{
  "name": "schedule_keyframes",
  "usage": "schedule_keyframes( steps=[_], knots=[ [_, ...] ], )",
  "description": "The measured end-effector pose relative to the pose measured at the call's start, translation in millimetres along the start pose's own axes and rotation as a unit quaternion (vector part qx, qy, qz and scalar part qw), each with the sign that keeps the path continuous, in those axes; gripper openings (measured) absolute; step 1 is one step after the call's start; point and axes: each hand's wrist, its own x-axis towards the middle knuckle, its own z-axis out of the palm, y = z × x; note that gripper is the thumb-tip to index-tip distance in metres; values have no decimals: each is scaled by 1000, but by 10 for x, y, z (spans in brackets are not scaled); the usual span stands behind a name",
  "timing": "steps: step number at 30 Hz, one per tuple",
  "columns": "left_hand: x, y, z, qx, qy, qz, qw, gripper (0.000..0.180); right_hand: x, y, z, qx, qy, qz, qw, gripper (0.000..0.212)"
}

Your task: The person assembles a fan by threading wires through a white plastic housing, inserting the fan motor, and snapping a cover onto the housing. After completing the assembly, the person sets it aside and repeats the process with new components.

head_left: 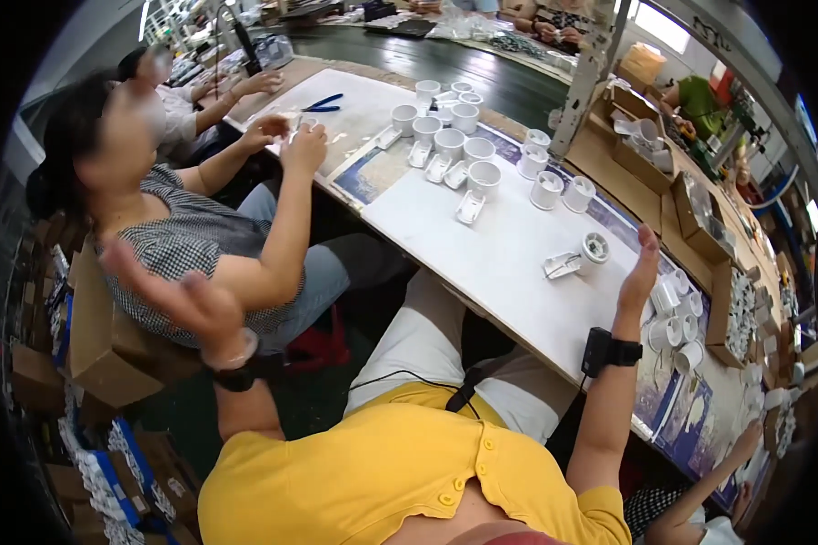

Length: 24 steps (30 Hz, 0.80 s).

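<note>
My left hand [186, 304] is raised off to the left of the bench, fingers spread, nothing in it; it overlaps the neighbouring person in the picture. My right hand [641, 272] is held up over the bench's right part, seen edge-on with fingers stretched upward and empty. Beside it, apart from the fingers, a white round plastic housing [595, 250] with small parts inside stands on the white work surface [509, 259]. A flat white lever-like piece [562, 265] lies against that housing. Farther off, several white cup-shaped housings [484, 179] stand grouped, some with similar flat pieces in front.
A co-worker [200, 236] sits at my left, hands on a small part, near blue-handled pliers [323, 104]. More white housings [668, 331] crowd the bench's right side by cardboard trays [723, 313]. A metal post [591, 82] rises behind. Cardboard boxes [123, 336] stand lower left.
</note>
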Motion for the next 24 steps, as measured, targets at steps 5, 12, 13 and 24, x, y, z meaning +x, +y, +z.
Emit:
schedule_keyframes(
  steps=[5, 12, 13, 24],
  knots=[
    [-475, -1038, -455, 287, -66, -98, 950, 55, -28, 19, 243, -19, -33, -4, 999, 57],
    [-154, -1001, -467, 254, -10, -15, 967, 55, -99, 15, 111, -18, -11, 17, 1000, 59],
    [-198, -1119, -413, 259, -28, -44, 965, 56, -94, 18, 146, -4, -7, 23, 1000, 59],
    [-435, -90, 237, -227, -201, -66, 951, 39, -140, 35, 202, -48, -17, 29, 998, 59]
  ],
)
